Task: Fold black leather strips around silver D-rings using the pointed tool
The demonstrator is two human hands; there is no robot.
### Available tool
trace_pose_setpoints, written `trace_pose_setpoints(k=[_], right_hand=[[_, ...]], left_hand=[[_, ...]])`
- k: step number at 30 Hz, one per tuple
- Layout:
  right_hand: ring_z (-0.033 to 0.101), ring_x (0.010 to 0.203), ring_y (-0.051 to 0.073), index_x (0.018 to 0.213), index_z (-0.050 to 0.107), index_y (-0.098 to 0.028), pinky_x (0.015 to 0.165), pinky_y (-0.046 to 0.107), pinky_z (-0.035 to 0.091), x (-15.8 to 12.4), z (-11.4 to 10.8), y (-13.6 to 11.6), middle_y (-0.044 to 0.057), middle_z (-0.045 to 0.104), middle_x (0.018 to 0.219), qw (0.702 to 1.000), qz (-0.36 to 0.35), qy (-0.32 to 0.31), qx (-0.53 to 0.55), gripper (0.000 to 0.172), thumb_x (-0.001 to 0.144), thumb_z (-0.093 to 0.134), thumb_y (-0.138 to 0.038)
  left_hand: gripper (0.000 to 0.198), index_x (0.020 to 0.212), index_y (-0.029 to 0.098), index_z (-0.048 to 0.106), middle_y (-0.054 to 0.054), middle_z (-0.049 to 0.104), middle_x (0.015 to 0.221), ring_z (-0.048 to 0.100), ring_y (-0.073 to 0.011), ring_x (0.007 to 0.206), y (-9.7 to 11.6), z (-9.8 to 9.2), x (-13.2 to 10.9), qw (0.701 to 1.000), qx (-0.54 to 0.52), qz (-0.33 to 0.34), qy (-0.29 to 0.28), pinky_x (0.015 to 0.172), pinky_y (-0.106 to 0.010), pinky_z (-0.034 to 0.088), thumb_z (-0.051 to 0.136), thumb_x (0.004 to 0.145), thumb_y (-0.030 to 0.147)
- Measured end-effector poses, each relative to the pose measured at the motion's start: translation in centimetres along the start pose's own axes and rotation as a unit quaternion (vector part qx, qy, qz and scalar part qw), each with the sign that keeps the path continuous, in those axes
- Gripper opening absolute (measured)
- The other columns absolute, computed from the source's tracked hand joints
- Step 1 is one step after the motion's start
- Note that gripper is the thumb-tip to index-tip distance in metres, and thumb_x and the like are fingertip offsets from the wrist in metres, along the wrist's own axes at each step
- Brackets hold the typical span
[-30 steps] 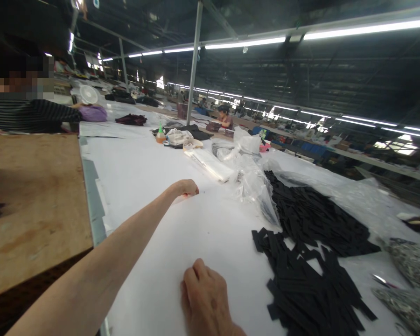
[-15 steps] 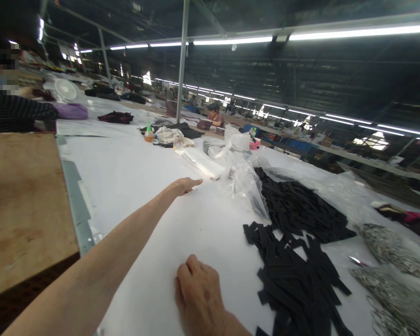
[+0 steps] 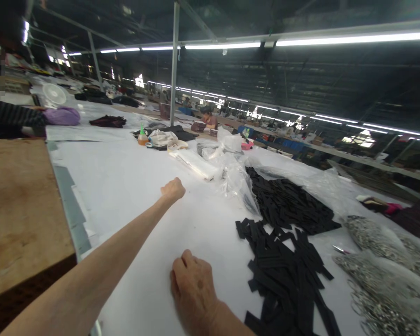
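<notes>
My left hand point(image 3: 174, 189) is stretched forward over the white tabletop point(image 3: 126, 168), closed like a fist; its palm side is hidden, so I cannot tell what it holds. Closer to me, my right hand point(image 3: 195, 284) rests knuckles-up on the table with its fingers curled under, and anything beneath them is out of sight. Beside it on the right lies a loose pile of black fabric strips point(image 3: 283, 266). Beyond my left hand is a flat stack of clear plastic bags point(image 3: 196, 163).
A larger heap of black strips point(image 3: 294, 200) spills from a clear plastic bag point(image 3: 238, 182). Bags of metal rings point(image 3: 381, 280) lie at right. A bottle with a green nozzle point(image 3: 142, 136) stands farther back. A wooden board point(image 3: 21, 205) borders the left; a person's striped sleeve point(image 3: 14, 114) shows there.
My left hand has drawn back a little to the left and its extended finger has folded in. My right hand stays curled on the table. The whole view has shifted slightly.
</notes>
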State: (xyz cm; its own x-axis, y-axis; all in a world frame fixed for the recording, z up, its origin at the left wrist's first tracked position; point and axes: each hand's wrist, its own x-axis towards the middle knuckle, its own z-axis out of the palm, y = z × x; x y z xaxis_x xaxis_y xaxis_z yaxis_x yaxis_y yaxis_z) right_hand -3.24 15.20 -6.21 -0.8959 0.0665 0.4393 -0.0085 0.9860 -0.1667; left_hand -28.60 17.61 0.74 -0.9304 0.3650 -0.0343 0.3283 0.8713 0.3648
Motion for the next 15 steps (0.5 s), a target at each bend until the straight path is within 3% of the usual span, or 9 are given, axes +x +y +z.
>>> trace_pose_setpoints(k=[3, 6, 8, 12, 15], right_hand=[[0.053, 0.069, 0.019, 0.077, 0.045, -0.020, 0.062, 0.030, 0.043, -0.1, 0.1, -0.1, 0.001, 0.052, 0.081, 1.000, 0.006, -0.001, -0.005, 0.019, 0.075, 0.053, -0.003], [0.054, 0.070, 0.020, 0.080, 0.047, -0.019, 0.061, 0.031, 0.045, -0.1, 0.3, -0.1, 0.003, 0.053, 0.082, 1.000, 0.001, 0.000, -0.016, 0.017, 0.075, 0.054, -0.005], [0.055, 0.071, 0.020, 0.081, 0.049, -0.019, 0.060, 0.031, 0.046, 0.1, 0.2, -0.3, 0.004, 0.054, 0.083, 1.000, -0.001, -0.017, -0.023, 0.015, 0.077, 0.055, -0.006], [0.058, 0.074, 0.020, 0.089, 0.054, -0.018, 0.063, 0.031, 0.048, 1.3, -1.7, -0.7, 0.005, 0.058, 0.092, 0.993, 0.025, -0.114, -0.023, 0.020, 0.076, 0.055, -0.004], [0.060, 0.071, 0.020, 0.088, 0.059, -0.019, 0.058, 0.029, 0.048, 1.6, -5.6, -1.5, 0.005, 0.059, 0.091, 0.981, 0.036, -0.193, -0.012, 0.017, 0.075, 0.058, -0.008]], left_hand=[[0.041, 0.127, 0.016, 0.045, -0.012, 0.046, 0.133, 0.045, -0.0260, 0.120, -0.1, 0.2, -2.0, 0.996, 0.019, 0.080, 0.029, 0.100, -0.048, 0.035, 0.044, 0.092, 0.037], [0.046, 0.131, 0.019, 0.044, -0.009, 0.040, 0.142, 0.034, -0.0206, 0.131, -0.8, 2.0, -4.6, 0.980, 0.041, 0.196, -0.023, 0.109, -0.033, 0.025, 0.044, 0.090, 0.042], [0.055, 0.133, 0.016, 0.043, -0.010, 0.033, 0.146, 0.024, -0.0207, 0.136, -1.5, 3.4, -6.1, 0.967, 0.066, 0.242, -0.056, 0.112, -0.031, 0.014, 0.047, 0.087, 0.046], [0.066, 0.138, 0.009, 0.033, -0.015, 0.022, 0.149, 0.016, -0.0237, 0.139, -1.9, 4.3, -7.7, 0.960, 0.105, 0.248, -0.073, 0.112, -0.038, 0.011, 0.036, 0.088, 0.051], [0.063, 0.136, 0.010, 0.038, -0.015, 0.027, 0.147, 0.022, -0.0239, 0.137, -0.9, 3.3, -8.1, 0.965, 0.118, 0.226, -0.060, 0.111, -0.038, 0.017, 0.038, 0.088, 0.050]])
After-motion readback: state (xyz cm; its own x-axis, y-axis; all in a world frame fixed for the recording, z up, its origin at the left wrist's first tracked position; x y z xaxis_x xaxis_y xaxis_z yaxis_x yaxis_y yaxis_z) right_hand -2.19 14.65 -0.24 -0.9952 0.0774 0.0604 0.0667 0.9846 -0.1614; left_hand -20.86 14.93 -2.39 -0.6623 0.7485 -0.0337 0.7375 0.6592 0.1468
